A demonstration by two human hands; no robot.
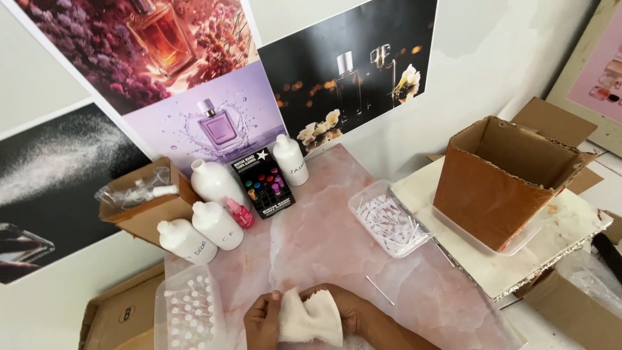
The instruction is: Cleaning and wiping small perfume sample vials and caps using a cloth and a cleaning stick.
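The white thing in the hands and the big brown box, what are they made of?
The white cloth, held between the left hand and the right hand, looks like soft woven fabric or a thick wipe: it crumples and folds, matte. The brown box looks like corrugated cardboard: dull brown walls, ragged torn top edges, flaps bent open.

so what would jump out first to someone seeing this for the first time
Low in the middle, both hands, left hand and right hand, hold a white cloth over the pink marble-look table. Behind stand white plastic bottles beside a black box of small coloured vials. At right sits an open cardboard box.
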